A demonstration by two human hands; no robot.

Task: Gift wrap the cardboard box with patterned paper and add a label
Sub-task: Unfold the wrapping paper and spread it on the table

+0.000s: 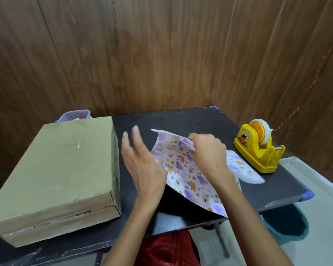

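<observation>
Likely a room in a home, used here for craft work. Dark wood-grain wall panels (161, 54) meet in 1 corner behind a small, low folding table (181, 120) with a black top and lilac plastic corner caps (308, 195). A yellow cartoon-printed tape dispenser (258, 150) stands on it. Pale floor tiles (325, 189) show at right.

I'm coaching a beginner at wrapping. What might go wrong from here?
The right hand alone pinches the paper, lifted and curling off the table, so it may crease or tear; the left hand is open beside it. The paper looks small next to the box and might not cover it.
</observation>
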